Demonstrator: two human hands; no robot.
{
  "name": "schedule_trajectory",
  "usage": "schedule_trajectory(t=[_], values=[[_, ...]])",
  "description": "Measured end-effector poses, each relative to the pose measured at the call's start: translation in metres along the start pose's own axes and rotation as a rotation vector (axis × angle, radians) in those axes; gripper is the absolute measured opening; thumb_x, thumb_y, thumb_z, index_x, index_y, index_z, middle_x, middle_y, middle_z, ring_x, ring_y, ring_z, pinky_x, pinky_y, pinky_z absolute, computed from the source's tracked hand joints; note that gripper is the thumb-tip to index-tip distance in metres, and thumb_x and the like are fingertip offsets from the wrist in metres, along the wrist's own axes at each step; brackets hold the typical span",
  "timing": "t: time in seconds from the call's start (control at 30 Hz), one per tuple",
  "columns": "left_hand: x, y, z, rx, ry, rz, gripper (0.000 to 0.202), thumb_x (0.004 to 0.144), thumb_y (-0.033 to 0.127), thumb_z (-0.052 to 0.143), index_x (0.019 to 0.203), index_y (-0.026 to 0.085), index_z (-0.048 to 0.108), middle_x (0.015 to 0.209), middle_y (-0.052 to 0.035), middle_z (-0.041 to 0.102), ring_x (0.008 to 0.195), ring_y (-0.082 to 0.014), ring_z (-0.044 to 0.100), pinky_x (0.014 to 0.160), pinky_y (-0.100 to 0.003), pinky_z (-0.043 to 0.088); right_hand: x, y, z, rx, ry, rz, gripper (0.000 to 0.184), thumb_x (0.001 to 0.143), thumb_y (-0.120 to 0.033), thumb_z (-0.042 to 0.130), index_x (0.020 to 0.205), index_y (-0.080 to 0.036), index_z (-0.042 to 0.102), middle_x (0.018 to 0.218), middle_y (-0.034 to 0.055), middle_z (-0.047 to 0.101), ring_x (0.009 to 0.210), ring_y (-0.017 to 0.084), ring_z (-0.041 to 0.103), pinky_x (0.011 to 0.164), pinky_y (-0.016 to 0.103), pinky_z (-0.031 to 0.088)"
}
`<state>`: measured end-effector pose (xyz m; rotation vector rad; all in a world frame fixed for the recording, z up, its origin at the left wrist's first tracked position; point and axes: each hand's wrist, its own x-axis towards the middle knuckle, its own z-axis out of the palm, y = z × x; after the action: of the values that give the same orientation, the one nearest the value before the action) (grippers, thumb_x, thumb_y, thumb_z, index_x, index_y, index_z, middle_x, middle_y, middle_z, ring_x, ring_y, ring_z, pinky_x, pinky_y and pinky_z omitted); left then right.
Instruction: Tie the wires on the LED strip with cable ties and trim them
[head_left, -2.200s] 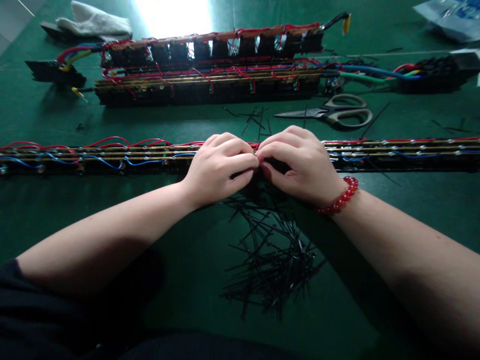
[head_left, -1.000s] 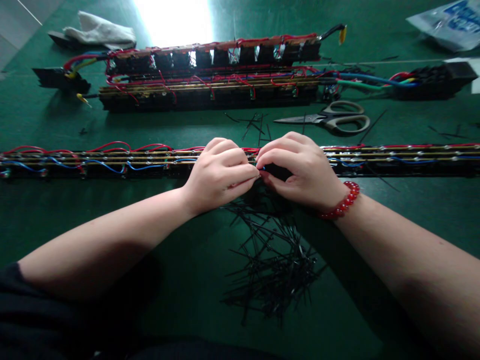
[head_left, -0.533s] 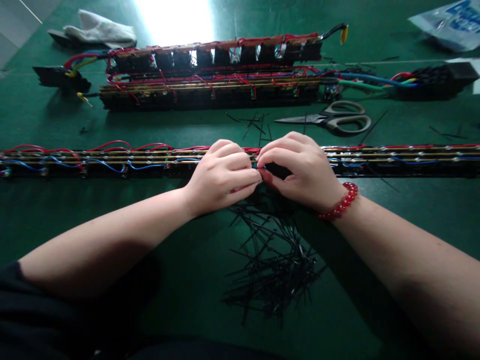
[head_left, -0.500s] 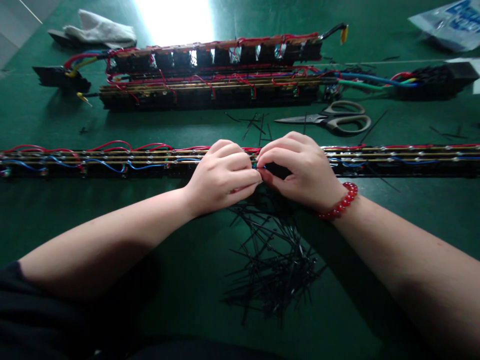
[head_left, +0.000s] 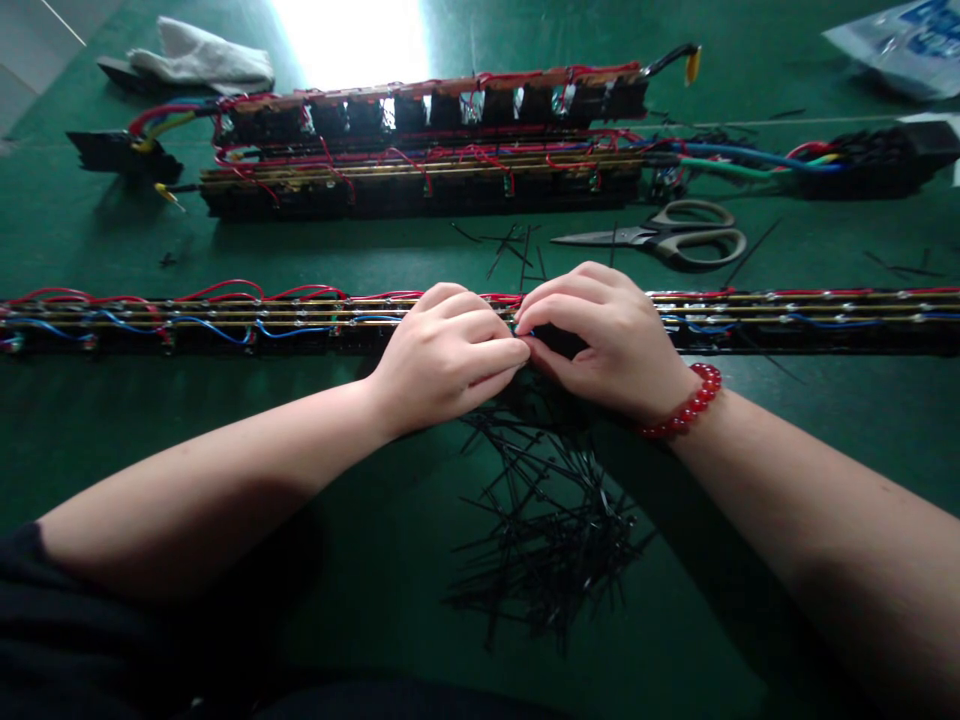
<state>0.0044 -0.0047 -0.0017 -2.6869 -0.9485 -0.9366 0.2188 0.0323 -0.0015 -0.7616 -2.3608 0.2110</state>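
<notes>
A long black strip assembly [head_left: 300, 318] with brass rods and red and blue wires lies across the green table. My left hand [head_left: 454, 350] rests over its middle, fingers curled and fingertips pressed together. From the other side my right hand [head_left: 607, 335], with a red bead bracelet [head_left: 694, 405] at the wrist, bends thumb and forefinger into a pinch at the same spot. The fingertips of both hands meet over the wires, and whatever small thing they hold is hidden. Just below the hands lies a heap of black cable ties [head_left: 555, 530].
Scissors [head_left: 667, 238] lie beyond the strip, with cut black tie pieces [head_left: 510, 240] beside them. Farther back are two shorter wired assemblies [head_left: 420, 180] with connectors. A grey-white glove [head_left: 202, 60] lies back left, a plastic bag [head_left: 900, 45] back right.
My left fingertips have shifted slightly right, closer against my right thumb. Both hands stay at the same place on the strip.
</notes>
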Motion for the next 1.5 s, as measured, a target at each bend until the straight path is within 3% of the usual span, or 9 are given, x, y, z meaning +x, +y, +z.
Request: schedule_trajectory(t=[0.8, 1.13, 1.5], values=[[0.0016, -0.0048, 0.0034, -0.068, 0.046, 0.014, 0.023, 0.098, 0.028, 0.059, 0.079, 0.021, 0.071, 0.081, 0.0000, 0.074, 0.080, -0.0147, 0.062, 0.083, -0.032, 0.047, -0.0012, -0.0003, 0.0007, -0.039, -0.009, -0.012, 0.011, 0.091, -0.026, 0.059, 0.085, -0.024, 0.068, 0.099, 0.0040, 0.077, 0.083, 0.023, 0.060, 0.079, 0.042, 0.045], [0.0003, -0.0070, 0.0032, -0.071, -0.038, -0.010, 0.020, 0.099, 0.031, 0.056, 0.086, 0.024, 0.070, 0.088, -0.0005, 0.072, 0.086, -0.0167, 0.062, 0.085, -0.035, 0.045, 0.0012, -0.0040, -0.0017, -0.016, -0.055, 0.043, 0.011, 0.090, -0.028, 0.060, 0.085, -0.026, 0.070, 0.101, 0.0048, 0.075, 0.089, 0.025, 0.061, 0.082, 0.044, 0.045], [0.0022, -0.0063, 0.0013, -0.121, 0.038, 0.044, 0.020, 0.097, 0.026, 0.060, 0.082, 0.021, 0.071, 0.082, 0.0016, 0.075, 0.077, -0.0124, 0.066, 0.084, -0.030, 0.047, -0.0012, 0.0016, 0.0041, -0.038, 0.007, -0.007, 0.014, 0.092, -0.027, 0.058, 0.085, -0.023, 0.069, 0.099, 0.0050, 0.076, 0.085, 0.023, 0.059, 0.078, 0.040, 0.043]])
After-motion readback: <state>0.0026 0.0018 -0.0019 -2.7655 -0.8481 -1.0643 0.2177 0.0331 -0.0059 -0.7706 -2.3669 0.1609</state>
